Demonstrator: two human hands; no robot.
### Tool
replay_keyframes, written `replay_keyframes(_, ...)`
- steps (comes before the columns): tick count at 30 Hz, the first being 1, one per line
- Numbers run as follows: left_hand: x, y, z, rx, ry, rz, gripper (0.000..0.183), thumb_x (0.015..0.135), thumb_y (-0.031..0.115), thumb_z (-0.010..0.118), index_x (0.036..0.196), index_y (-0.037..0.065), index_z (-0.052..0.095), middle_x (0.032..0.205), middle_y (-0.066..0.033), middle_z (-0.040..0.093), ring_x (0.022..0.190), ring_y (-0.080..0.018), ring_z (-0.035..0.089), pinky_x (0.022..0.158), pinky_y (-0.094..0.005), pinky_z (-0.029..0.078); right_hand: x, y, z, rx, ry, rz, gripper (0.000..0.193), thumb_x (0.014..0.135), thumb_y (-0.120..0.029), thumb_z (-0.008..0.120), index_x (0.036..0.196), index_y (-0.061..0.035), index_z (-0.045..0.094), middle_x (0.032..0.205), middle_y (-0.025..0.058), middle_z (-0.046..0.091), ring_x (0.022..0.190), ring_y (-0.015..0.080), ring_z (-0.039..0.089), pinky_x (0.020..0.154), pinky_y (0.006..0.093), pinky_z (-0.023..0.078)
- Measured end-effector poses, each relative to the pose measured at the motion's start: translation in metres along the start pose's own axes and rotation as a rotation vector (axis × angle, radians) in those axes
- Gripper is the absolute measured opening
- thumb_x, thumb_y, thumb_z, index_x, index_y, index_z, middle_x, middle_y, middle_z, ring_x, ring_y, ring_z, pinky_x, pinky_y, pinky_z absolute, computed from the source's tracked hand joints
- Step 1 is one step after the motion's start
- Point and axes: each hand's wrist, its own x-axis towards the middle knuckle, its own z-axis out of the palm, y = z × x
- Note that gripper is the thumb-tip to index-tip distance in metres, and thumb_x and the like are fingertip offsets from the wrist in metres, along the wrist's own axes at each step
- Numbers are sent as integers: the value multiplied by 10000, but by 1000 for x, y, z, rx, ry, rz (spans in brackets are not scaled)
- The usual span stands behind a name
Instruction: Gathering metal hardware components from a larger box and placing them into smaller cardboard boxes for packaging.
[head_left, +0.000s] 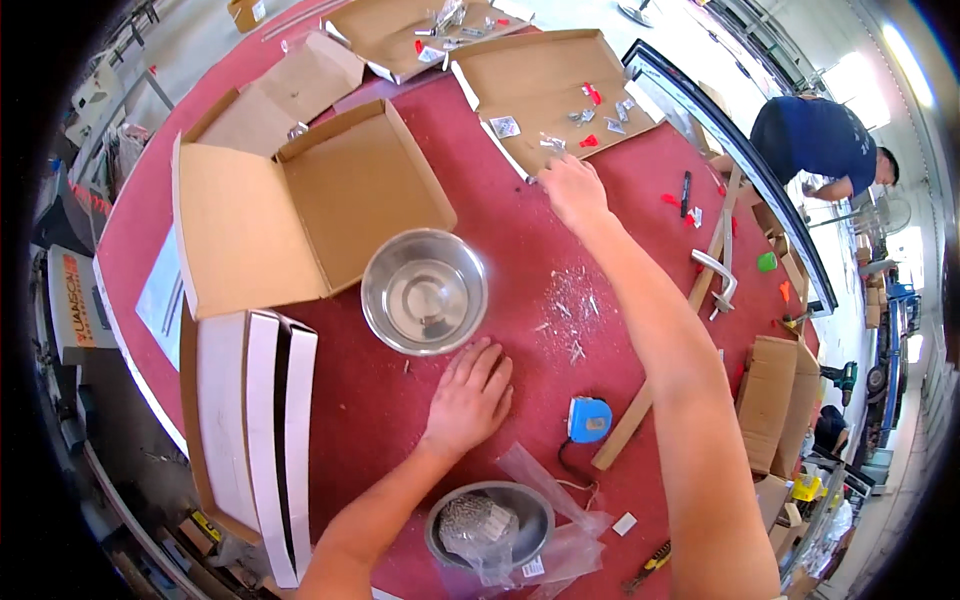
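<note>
My left hand (470, 395) lies flat on the red tabletop (380, 400), fingers extended and holding nothing. Its fingertips are just below a round steel bowl (425, 292), with a few small bits visible at the bottom. My right hand (575, 190) reaches far forward to the near edge of a shallow open cardboard box (540, 75). Its fingers are curled together; what they hold, if anything, is hidden. Inside that box are small metal parts (585, 117), red pieces (590, 94) and little clear bags (552, 143). Small pale slivers (572, 310) lie scattered beside my right forearm.
Open cardboard boxes (365, 190) and white cartons (225, 400) fill the left side. Near me stand a blue tape measure (589, 419) and a grey bowl (490, 535) with bagged hardware. Rightward are a wooden strip (625, 430), a metal handle (718, 280), a black-framed panel (735, 165) and another person (815, 140).
</note>
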Motion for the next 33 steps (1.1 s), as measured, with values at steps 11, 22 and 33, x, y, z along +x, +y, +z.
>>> replay_keyframes(11, -5, 1, 2, 41, 60, 9, 350, 775, 180, 614, 1100, 65, 554, 1207, -136, 499, 1209, -315, 429, 1011, -451, 350, -311, 27, -40, -116, -171, -454, 242, 761, -132, 538, 963, -20, 610, 1095, 89, 560, 1107, 238, 496, 835, 315, 488)
replay_keyframes(22, -6, 8, 2, 122, 88, 1, 342, 788, 199, 592, 1100, 62, 564, 1224, -134, 498, 1212, -302, 422, 1009, -442, 347, -298, 66, -85, 1038, -67, 496, 175, 810, -143, 604, 902, 5, 614, 754, 170, 612, 811, 347, 605, 733, 397, 492)
replay_keyframes(33, -2, 13, 0, 116, 82, 15, 330, 779, 184, 594, 1086, 66, 576, 1207, -115, 510, 1203, -297, 433, 1001, -434, 355, -240, 36, -16, 440, -243, 192, 381, 683, -161, 723, 1025, -73, 578, 941, 176, 582, 929, 345, 569, 821, 412, 467)
